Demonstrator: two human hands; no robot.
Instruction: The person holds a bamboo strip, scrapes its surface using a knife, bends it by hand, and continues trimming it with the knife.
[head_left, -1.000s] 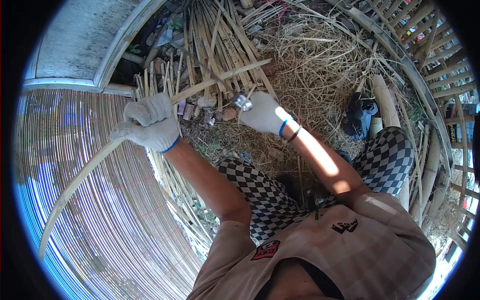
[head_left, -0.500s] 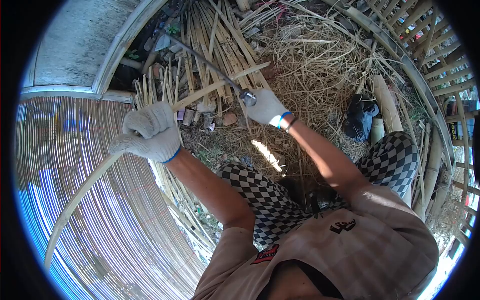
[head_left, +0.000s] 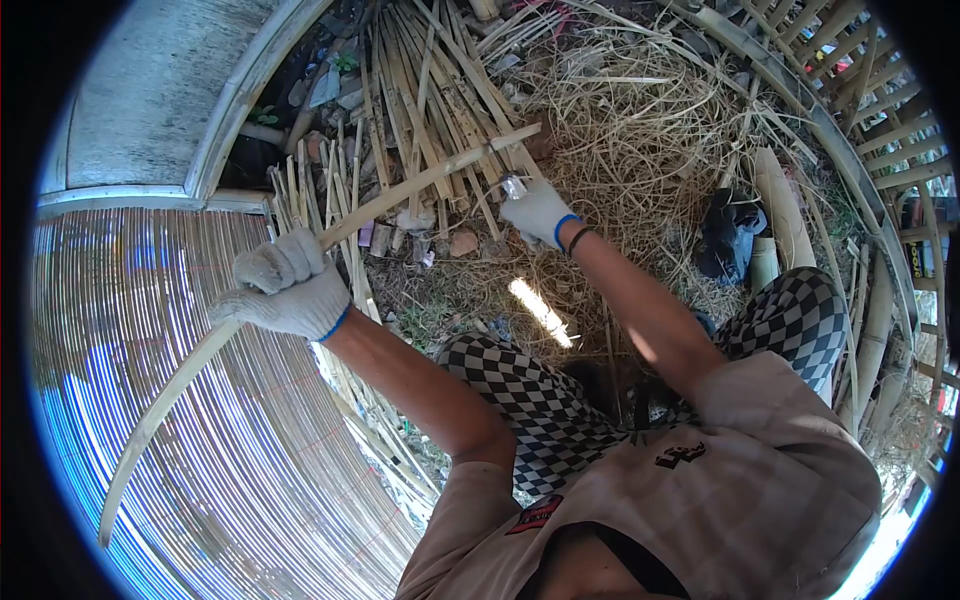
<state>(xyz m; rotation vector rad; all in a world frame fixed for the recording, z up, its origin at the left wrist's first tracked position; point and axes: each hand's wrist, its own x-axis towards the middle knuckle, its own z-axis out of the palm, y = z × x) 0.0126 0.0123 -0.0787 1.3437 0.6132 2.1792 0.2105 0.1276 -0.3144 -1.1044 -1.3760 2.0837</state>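
Observation:
My left hand [head_left: 285, 285], in a pale knit work glove with a blue cuff, is closed around a long split bamboo strip [head_left: 400, 192]. One end of the strip reaches up and right past my right hand; the other curves down and left across the slatted screen. My right hand [head_left: 538, 212], gloved too, is closed on the handle of a long-bladed knife [head_left: 513, 186]. Its shiny metal collar shows beside the strip's upper part, but most of the blade is hard to make out. Whether blade and strip touch, I cannot tell.
Split bamboo strips [head_left: 420, 90] lie piled ahead, beside a heap of thin shavings [head_left: 630, 130]. A black plastic bag [head_left: 730, 235] sits on the right near bamboo pieces. A slatted screen [head_left: 170, 380] spans the left, and a bamboo lattice [head_left: 890, 110] stands at the far right.
The knife's dark blade, earlier plainly seen crossing the strip toward the upper left, has swung out of clear sight. My right hand moved slightly right and down; my left shifted slightly left and down.

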